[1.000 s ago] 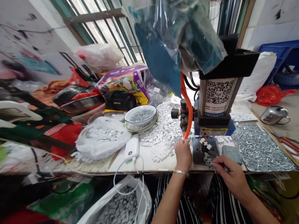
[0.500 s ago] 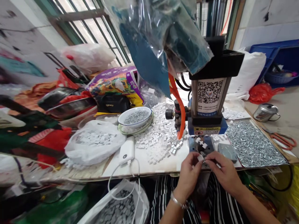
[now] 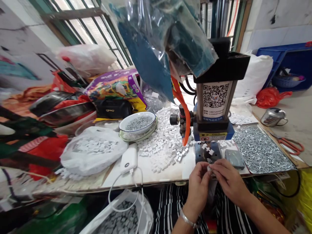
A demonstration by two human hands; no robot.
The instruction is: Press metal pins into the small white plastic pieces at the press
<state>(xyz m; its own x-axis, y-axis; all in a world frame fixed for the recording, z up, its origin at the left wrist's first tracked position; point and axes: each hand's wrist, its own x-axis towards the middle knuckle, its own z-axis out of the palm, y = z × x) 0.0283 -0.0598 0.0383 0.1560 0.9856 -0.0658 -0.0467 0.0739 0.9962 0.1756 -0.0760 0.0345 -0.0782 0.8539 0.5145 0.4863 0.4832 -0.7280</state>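
While pinching small white plastic block (image 3: 209,168) between left hand (image 3: 198,182) and right hand (image 3: 227,180), I'm keeping fingers of both nearly closed on it, just above dark base plate (image 3: 200,152) of pneumatic press (image 3: 214,97). Silver bangle (image 3: 187,219) sitting on left wrist. Loose white blocks (image 3: 163,139) heaping up left of press, mid-frame; foil tray of screws (image 3: 259,149) lying right of press; white power bank (image 3: 129,158) lying left of blocks; orange-handled scissors (image 3: 291,145) resting at far right.
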